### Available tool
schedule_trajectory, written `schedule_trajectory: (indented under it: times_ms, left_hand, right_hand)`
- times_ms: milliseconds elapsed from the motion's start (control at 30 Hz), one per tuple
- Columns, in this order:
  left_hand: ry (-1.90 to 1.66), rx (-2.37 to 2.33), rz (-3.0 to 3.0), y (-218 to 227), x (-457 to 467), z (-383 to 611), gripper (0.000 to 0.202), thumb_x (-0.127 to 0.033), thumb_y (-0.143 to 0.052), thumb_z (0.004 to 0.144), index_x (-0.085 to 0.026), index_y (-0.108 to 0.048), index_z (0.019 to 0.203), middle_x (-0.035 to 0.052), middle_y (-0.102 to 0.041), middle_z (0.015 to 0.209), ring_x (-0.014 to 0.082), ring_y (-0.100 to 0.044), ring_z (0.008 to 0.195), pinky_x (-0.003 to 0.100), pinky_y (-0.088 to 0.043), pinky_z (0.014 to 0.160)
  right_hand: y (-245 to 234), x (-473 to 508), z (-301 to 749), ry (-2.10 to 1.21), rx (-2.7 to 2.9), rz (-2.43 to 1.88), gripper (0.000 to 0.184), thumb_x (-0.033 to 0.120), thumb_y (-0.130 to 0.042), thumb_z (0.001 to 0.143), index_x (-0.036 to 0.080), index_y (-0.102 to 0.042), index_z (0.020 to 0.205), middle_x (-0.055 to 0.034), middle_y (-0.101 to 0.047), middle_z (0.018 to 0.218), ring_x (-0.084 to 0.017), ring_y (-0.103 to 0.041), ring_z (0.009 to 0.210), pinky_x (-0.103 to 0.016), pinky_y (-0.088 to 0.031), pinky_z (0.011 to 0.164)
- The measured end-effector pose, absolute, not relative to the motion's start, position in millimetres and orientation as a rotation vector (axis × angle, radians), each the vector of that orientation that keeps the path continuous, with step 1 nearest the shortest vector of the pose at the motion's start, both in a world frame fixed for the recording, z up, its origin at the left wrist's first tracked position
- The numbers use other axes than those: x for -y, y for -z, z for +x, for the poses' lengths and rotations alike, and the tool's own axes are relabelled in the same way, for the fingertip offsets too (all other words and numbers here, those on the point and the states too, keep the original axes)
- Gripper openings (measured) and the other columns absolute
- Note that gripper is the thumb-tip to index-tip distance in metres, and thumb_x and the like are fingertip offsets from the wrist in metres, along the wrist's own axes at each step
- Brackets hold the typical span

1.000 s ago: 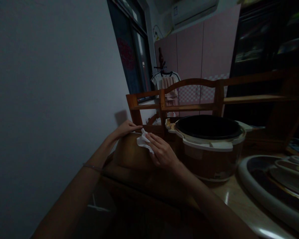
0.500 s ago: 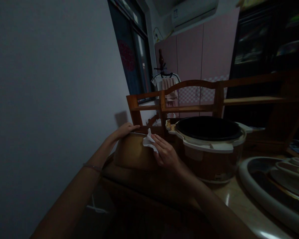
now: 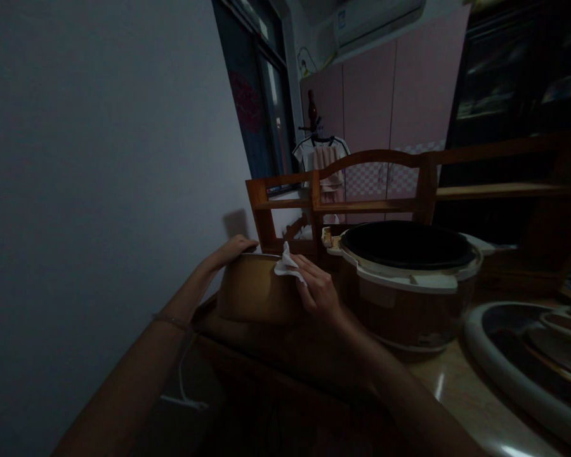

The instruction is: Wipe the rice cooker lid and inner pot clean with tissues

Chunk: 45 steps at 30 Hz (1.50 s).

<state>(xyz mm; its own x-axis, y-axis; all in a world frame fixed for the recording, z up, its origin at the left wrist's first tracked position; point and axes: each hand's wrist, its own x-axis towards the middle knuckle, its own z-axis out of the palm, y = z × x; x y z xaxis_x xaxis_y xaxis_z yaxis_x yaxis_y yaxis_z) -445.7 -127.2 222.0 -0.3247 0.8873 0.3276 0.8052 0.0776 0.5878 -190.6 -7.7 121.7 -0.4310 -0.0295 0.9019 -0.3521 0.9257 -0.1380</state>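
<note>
A gold-brown inner pot (image 3: 254, 292) of an electric cooker stands on the wooden desk top, close to the wall. My left hand (image 3: 235, 249) is closed over its rim at the far left, fingers partly hidden behind the edge. My right hand (image 3: 318, 282) pinches a white tissue (image 3: 287, 263) and presses it on the pot's outer wall near the right end of the rim. Just right of that hand is the cooker body (image 3: 404, 304), its dark round opening facing up.
The cooker's large round lid (image 3: 490, 355) lies on the marble-like surface at the right. A wooden rack (image 3: 375, 206) runs behind the pot and cooker. The white wall (image 3: 124, 158) closes off the left. A white cord (image 3: 183, 387) hangs below the desk edge.
My left hand has shifted slightly left along the rim. My right hand and the tissue stay at the upper right of the pot with small movement. The view has shifted a little.
</note>
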Motion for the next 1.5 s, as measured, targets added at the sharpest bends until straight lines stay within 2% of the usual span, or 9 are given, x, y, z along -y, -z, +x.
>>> schedule_trajectory:
  times_ms: [133, 400, 633, 867, 1033, 1100, 1267, 1333, 1500]
  left_hand:
    - [-1.085, -2.235, 1.700, -222, 132, -446, 0.048, -0.050, -0.052, 0.077, -0.021, -0.037, 0.042, -0.0053, -0.030, 0.040, 0.0084, -0.024, 0.043, 0.027, -0.019, 0.044]
    - [-1.092, -2.251, 1.649, -217, 138, -456, 0.048, -0.054, -0.051, 0.076, -0.022, -0.034, 0.044, -0.0063, -0.028, 0.042, 0.0076, -0.022, 0.043, 0.026, -0.018, 0.045]
    - [-1.102, -2.245, 1.677, -217, 138, -462, 0.045, -0.051, -0.050, 0.076, -0.021, -0.034, 0.045, -0.0062, -0.029, 0.044, 0.0075, -0.023, 0.045, 0.024, -0.021, 0.046]
    - [-1.132, -2.322, 1.663, -214, 135, -475, 0.046, -0.052, -0.050, 0.076, -0.021, -0.034, 0.045, -0.0053, -0.031, 0.044, 0.0081, -0.025, 0.044, 0.025, -0.022, 0.045]
    - [-1.260, -2.502, 1.610, -215, 141, -476, 0.052, -0.056, -0.045, 0.081, -0.022, -0.037, 0.043, -0.0047, -0.031, 0.042, 0.0091, -0.029, 0.043, 0.025, -0.024, 0.047]
    - [-1.344, -2.599, 1.579, -218, 144, -471, 0.054, -0.057, -0.044, 0.084, -0.021, -0.042, 0.044, -0.0038, -0.036, 0.041, 0.0103, -0.035, 0.044, 0.025, -0.026, 0.048]
    - [-1.495, -2.662, 1.656, -224, 142, -441, 0.058, -0.059, -0.038, 0.090, -0.018, -0.059, 0.054, 0.0011, -0.059, 0.052, 0.0130, -0.054, 0.053, 0.024, -0.039, 0.059]
    - [-1.478, -2.630, 1.720, -225, 136, -426, 0.062, -0.060, -0.034, 0.092, -0.018, -0.060, 0.055, 0.0015, -0.060, 0.052, 0.0131, -0.055, 0.052, 0.024, -0.041, 0.061]
    - [-1.136, -2.798, 1.782, -227, 123, -411, 0.067, -0.063, -0.031, 0.091, -0.019, -0.062, 0.052, 0.0025, -0.060, 0.051, 0.0156, -0.057, 0.057, 0.026, -0.039, 0.065]
  right_hand:
    - [-123, 8, -192, -0.430, 1.971, 0.284, 0.045, 0.016, -0.037, 0.095, 0.021, -0.051, 0.138, -0.0053, -0.051, 0.145, -0.021, -0.042, 0.138, -0.045, -0.036, 0.116]
    - [-123, 9, -195, -0.469, 1.956, 0.293, 0.044, 0.017, -0.038, 0.095, 0.020, -0.054, 0.136, -0.0057, -0.051, 0.144, -0.021, -0.043, 0.137, -0.044, -0.036, 0.115]
    - [-118, 6, -199, -0.576, 1.897, 0.260, 0.041, 0.020, -0.038, 0.096, 0.021, -0.058, 0.133, -0.0060, -0.057, 0.139, -0.022, -0.048, 0.134, -0.043, -0.037, 0.114]
    - [-119, 5, -208, -0.717, 1.856, 0.213, 0.035, 0.021, -0.039, 0.097, 0.029, -0.068, 0.117, 0.0001, -0.062, 0.132, -0.021, -0.053, 0.128, -0.039, -0.041, 0.109]
    - [-124, 7, -213, -0.609, 1.925, 0.234, 0.039, 0.016, -0.045, 0.092, 0.024, -0.062, 0.127, -0.0032, -0.055, 0.141, -0.022, -0.045, 0.135, -0.041, -0.034, 0.115]
    - [-125, 9, -214, -0.571, 1.953, 0.235, 0.040, 0.014, -0.043, 0.092, 0.023, -0.061, 0.127, -0.0035, -0.053, 0.143, -0.021, -0.044, 0.136, -0.042, -0.033, 0.115]
    - [-125, 22, -215, -0.447, 1.997, 0.162, 0.037, 0.015, -0.044, 0.091, 0.019, -0.061, 0.124, -0.0063, -0.048, 0.147, -0.022, -0.039, 0.139, -0.044, -0.030, 0.118]
    - [-125, 27, -215, -0.405, 2.010, 0.152, 0.037, 0.016, -0.044, 0.091, 0.017, -0.060, 0.125, -0.0075, -0.045, 0.149, -0.023, -0.037, 0.140, -0.045, -0.029, 0.119]
    - [-122, 31, -212, -0.375, 2.025, 0.139, 0.042, 0.016, -0.044, 0.090, 0.016, -0.056, 0.130, -0.0085, -0.042, 0.151, -0.023, -0.032, 0.143, -0.045, -0.028, 0.120]
